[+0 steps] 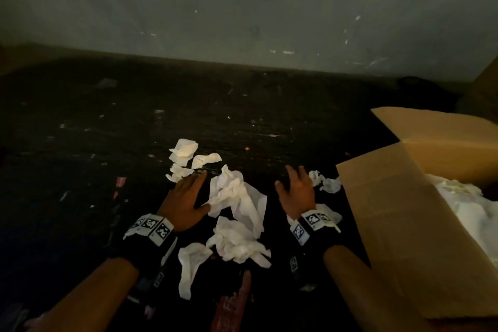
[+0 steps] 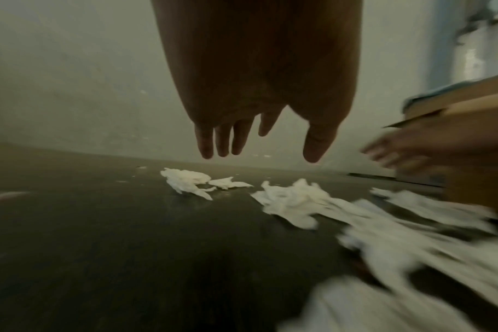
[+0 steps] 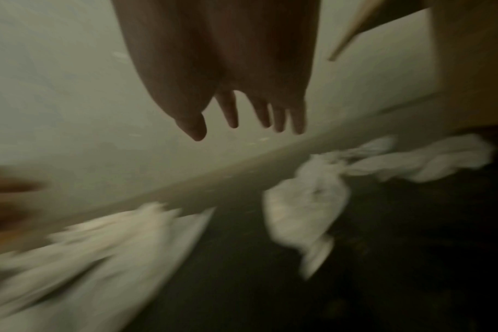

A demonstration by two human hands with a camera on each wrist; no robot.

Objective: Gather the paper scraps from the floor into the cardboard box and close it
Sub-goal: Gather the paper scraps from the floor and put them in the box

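1. Cardboard, tan and plain: the cardboard box (image 1: pixel 442 143) stands open on the dark floor (image 1: pixel 80 143) at the right, white paper already inside.
2. The paper scraps (image 1: pixel 237 197) lie crumpled on the floor between both hands.
3. The left hand (image 1: pixel 186 199) hovers with fingers spread, holding nothing.
4. The right hand (image 1: pixel 296 191), also spread and empty, is beside the box flap.

The cardboard box (image 1: pixel 420 224) runs off the right edge of the head view. In the right wrist view, the paper scraps (image 3: pixel 307 206) are smeared by blur, and the left hand (image 3: pixel 6 202) is cut off.
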